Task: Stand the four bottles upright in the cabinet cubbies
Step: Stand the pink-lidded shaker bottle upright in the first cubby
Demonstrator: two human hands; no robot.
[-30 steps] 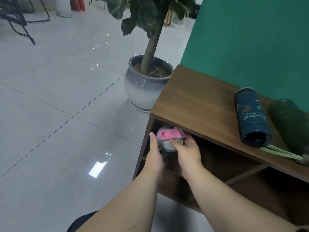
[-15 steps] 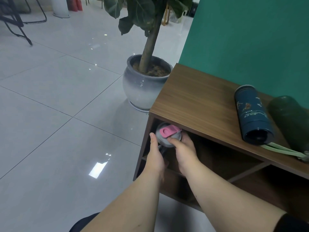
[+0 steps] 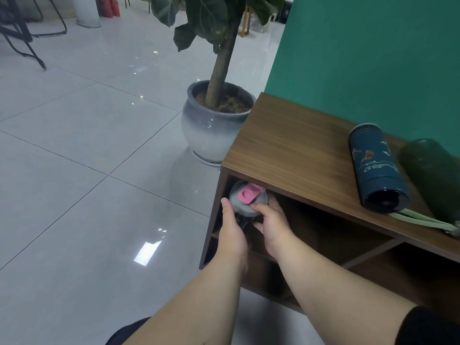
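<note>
A bottle with a grey lid and pink flip cap (image 3: 245,199) stands in the top left cubby of the brown wooden cabinet (image 3: 293,155). My left hand (image 3: 231,230) grips its left side and my right hand (image 3: 270,224) grips its right side, just below the lid. The bottle's body is mostly hidden by my hands and the cubby's shadow. On the cabinet top lie a dark blue bottle with printed figures (image 3: 375,168) and, to its right, a dark green bottle (image 3: 433,178) with a pale green strap (image 3: 423,221).
A potted tree in a grey-white ceramic pot (image 3: 211,133) stands on the tiled floor just left of the cabinet. A green wall (image 3: 373,58) rises behind the cabinet. More cubbies open to the right and below. Black chair legs (image 3: 22,43) stand at far left.
Both hands have pushed the pink-capped bottle slightly deeper into the cubby, under the cabinet top. The two bottles on top have not moved.
</note>
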